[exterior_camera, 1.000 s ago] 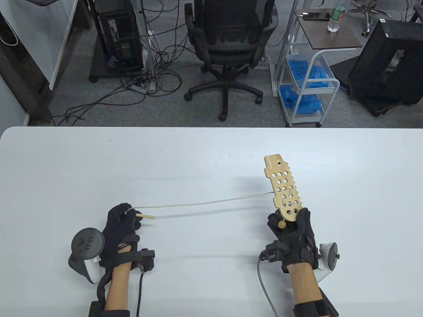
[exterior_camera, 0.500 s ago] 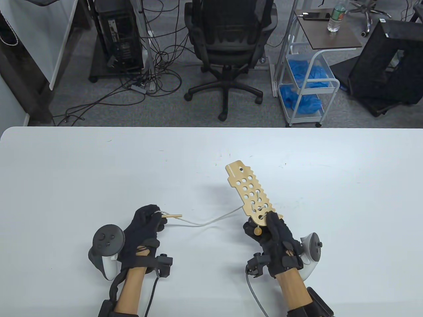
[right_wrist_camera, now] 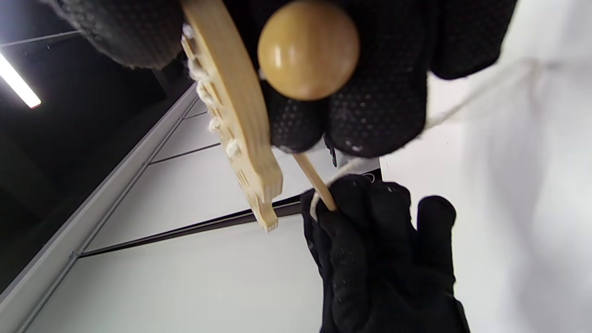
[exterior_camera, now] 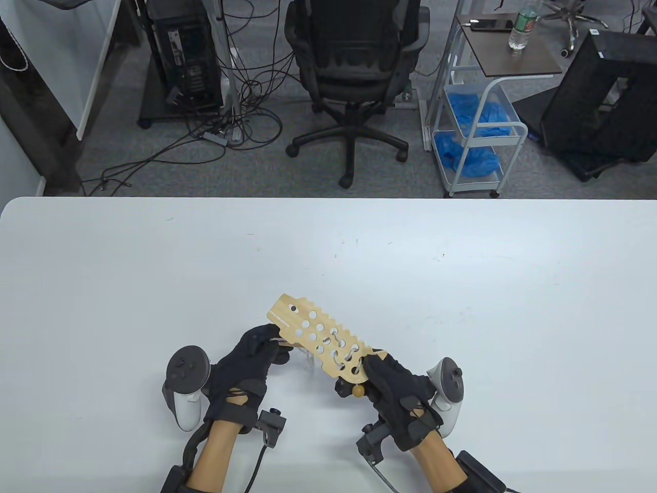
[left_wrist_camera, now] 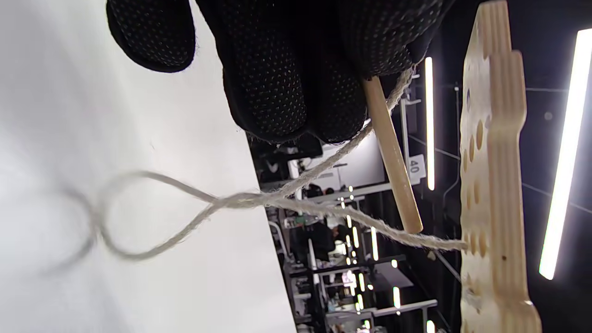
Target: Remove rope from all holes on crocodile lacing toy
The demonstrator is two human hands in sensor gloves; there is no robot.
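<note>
Nearest the person, the right hand [exterior_camera: 398, 395] grips the tail end of the crocodile lacing toy [exterior_camera: 321, 340], fingers [right_wrist_camera: 379, 92] curled round the board, with the wooden bead [exterior_camera: 358, 391] hanging just below them. The left hand [exterior_camera: 246, 370] pinches the wooden needle [left_wrist_camera: 392, 155] together with the rope [left_wrist_camera: 222, 203] beside the toy's head end.

In the table view the needle is mostly hidden under the toy and the left fingers [exterior_camera: 267, 341]. The rope there is hard to make out. The left wrist view shows it slack, looping over the counter [exterior_camera: 154, 267] and entering a hole on the board's edge side. Laced strands still cross several holes near the right hand; how many cannot be told.

A second ago the hands were wide apart with the rope stretched taut between them and the toy upright at the right. Now both hands have come together near the front middle of the counter, and the toy lies tilted, head toward the left.

Beyond the counter stand an office chair [exterior_camera: 354, 77], a white cart [exterior_camera: 480, 133] with blue material, a computer tower [exterior_camera: 187, 56] and loose cables [exterior_camera: 226, 123] on the floor.
</note>
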